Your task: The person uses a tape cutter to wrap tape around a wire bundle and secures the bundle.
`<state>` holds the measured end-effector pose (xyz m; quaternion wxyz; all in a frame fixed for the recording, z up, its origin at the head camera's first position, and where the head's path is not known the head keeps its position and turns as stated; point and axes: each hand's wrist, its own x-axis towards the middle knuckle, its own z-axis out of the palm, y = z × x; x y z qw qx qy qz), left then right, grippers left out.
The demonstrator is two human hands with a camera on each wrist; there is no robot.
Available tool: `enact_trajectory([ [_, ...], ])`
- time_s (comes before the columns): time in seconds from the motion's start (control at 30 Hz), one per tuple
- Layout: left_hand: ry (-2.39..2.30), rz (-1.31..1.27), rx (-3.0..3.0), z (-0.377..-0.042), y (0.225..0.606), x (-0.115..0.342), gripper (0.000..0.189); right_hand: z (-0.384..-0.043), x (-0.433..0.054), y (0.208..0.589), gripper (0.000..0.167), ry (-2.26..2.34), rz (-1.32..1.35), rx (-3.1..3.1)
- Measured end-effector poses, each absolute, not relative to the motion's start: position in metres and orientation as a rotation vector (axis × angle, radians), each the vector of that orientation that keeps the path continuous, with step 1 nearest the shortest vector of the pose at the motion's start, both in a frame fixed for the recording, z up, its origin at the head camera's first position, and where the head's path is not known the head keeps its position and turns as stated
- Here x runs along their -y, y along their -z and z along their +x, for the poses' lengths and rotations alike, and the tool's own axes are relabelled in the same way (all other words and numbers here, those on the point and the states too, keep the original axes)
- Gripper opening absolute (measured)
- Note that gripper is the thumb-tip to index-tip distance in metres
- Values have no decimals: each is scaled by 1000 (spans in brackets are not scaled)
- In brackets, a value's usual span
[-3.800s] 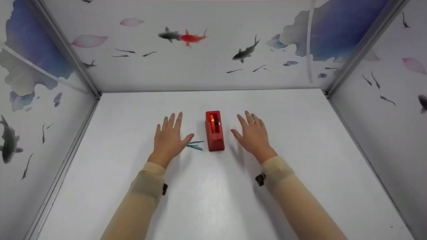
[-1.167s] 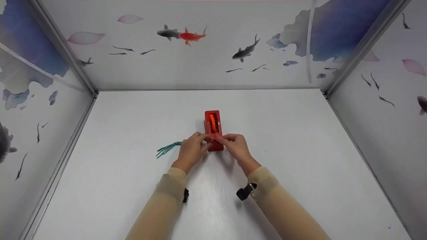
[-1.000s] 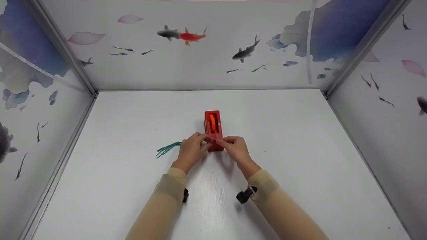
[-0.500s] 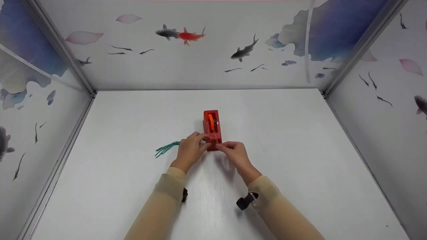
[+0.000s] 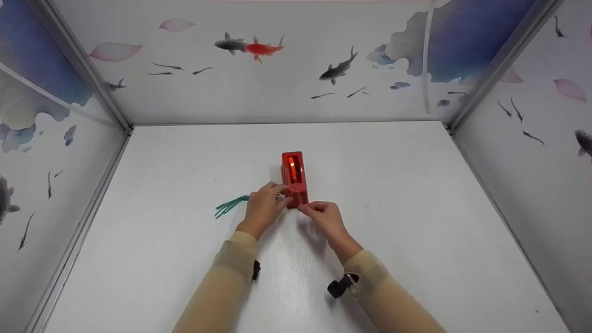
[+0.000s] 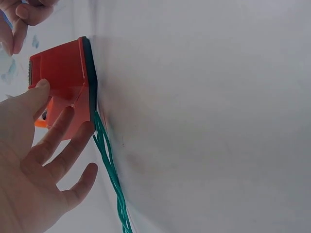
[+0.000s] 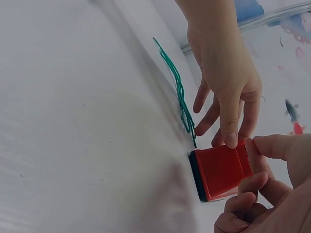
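On white table (image 5: 185, 152), near middle: red tape dispenser (image 5: 296, 188), upright on dark base (image 6: 91, 82), long axis pointing roughly away from person. In its slot, orange roll (image 5: 292, 169); at near end, toothed cutter (image 6: 30, 72).

Left hand (image 5: 262, 206): holds dispenser from left, along its near half. Thumb on red side, index at upper edge and partly hidden, little finger apart. Spread loose and fairly wide. Middle and ring tips at lower side; cannot tell how firmly pressed.

Right hand (image 5: 327, 218): pinches pale tape strip (image 5: 299, 199) at near end of dispenser. Thumb and index narrow, tips together; remaining fingers curled toward palm. Strip faint, hardly visible in wrist views; cannot tell exact extent.

Left of dispenser: bundle of green strands (image 6: 112, 177), lying on table, partly behind left hand in head view, one end just beside base. Cannot tell if touching.

On both arms: beige sleeves (image 5: 393, 296), with black wrist devices (image 5: 340, 286). Around table: white walls (image 5: 296, 18), printed with fish (image 5: 335, 71), pink petals (image 5: 115, 52) and blue-purple patches.
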<state>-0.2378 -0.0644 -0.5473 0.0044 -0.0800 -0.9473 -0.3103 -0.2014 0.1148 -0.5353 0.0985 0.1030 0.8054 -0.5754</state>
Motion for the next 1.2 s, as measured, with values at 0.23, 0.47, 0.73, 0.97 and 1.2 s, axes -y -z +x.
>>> enact_trajectory([
  [0.23, 959, -267, 2973, -237, 547, 66, 35, -199, -113, 538, 19, 1730, 306, -2369],
  [0.47, 938, -223, 2943, -239, 547, 76, 35, -198, -113, 538, 18, 1749, 302, -2351],
  [0.73, 822, -154, 2970, -245, 546, 105, 30, -199, -109, 538, 21, 1722, 324, -2326],
  [0.97, 828, -83, 2973, -247, 550, 139, 28, -198, -110, 541, 24, 1727, 321, -2345],
  [1.2, 804, -85, 2989, -244, 553, 165, 28, -197, -113, 540, 20, 1750, 318, -2350],
])
